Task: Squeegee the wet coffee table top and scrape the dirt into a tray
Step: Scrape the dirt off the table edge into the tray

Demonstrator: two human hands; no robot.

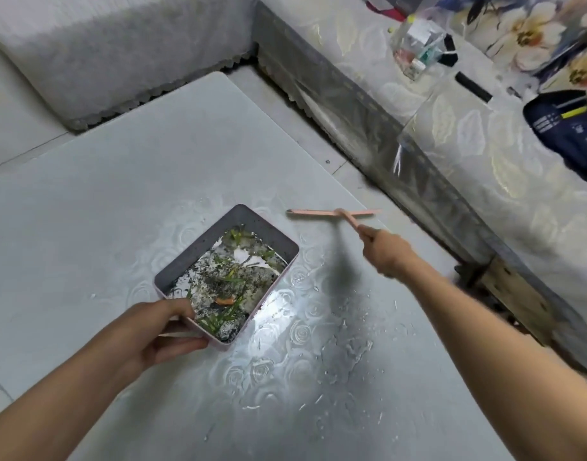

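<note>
A pink tray (pixel 185 261) with a grey inside sits on the pale coffee table top (pixel 119 181), which carries an embossed rose pattern. Dirty water, green scraps, dark grit and an orange bit lie in the tray. My left hand (pixel 159 331) grips the tray's near corner. My right hand (pixel 386 252) holds the handle of a pink squeegee (pixel 332 212); its blade hovers just above the table, beyond the tray's far right corner. Water drops and streaks (pixel 345 347) cover the near right part of the table.
A grey-covered sofa (pixel 119 44) stands beyond the table's far edge. Along the right runs a bed or bench with a floral cover (pixel 484 144), carrying a clear plastic bag (pixel 418 41) and a dark blue bag (pixel 564 128). A narrow strip of floor (pixel 305 128) separates it from the table.
</note>
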